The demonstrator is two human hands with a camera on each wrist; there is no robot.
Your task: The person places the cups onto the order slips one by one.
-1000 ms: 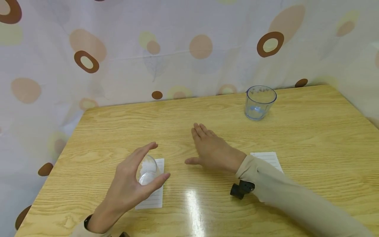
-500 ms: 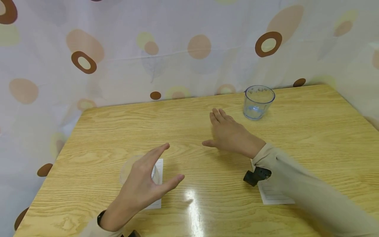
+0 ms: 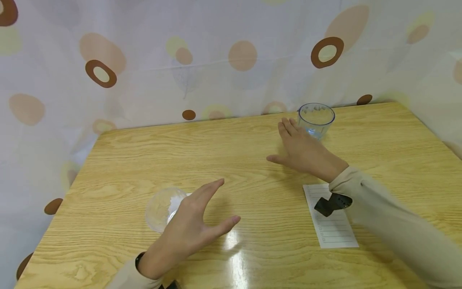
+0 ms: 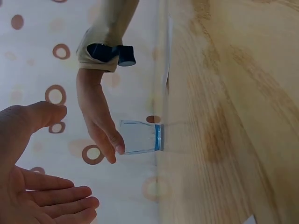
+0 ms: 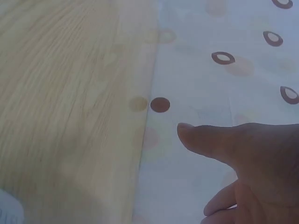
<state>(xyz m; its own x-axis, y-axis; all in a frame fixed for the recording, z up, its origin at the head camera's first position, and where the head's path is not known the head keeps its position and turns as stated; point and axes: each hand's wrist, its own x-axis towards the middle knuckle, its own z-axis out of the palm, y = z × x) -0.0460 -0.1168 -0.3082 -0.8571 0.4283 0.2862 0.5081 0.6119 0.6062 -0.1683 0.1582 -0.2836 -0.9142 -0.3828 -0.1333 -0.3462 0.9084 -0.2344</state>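
My right hand point(image 3: 306, 150) hovers over the table with fingers extended and thumb spread, holding nothing. It overlaps the left side of a clear, blue-rimmed drinking glass point(image 3: 321, 117), which stands upright near the back edge. In the left wrist view, the right hand point(image 4: 97, 109) hangs beside the glass point(image 4: 140, 138). My left hand point(image 3: 191, 224) is empty, its thumb and fingers spread wide apart. Just left of it stands a clear round glass point(image 3: 159, 204), partly hidden by that hand. The right wrist view shows the right thumb point(image 5: 208, 139) held out.
A lined paper sheet point(image 3: 333, 226) lies on the wooden table point(image 3: 223, 152) below the right forearm. A second sheet, mostly covered, lies by the left glass. Behind the table hangs a patterned curtain point(image 3: 151, 72).
My right hand has moved right and farther back, up to the blue-rimmed glass. My left hand has shifted right, away from around the clear round glass. Both glasses have stayed in place.
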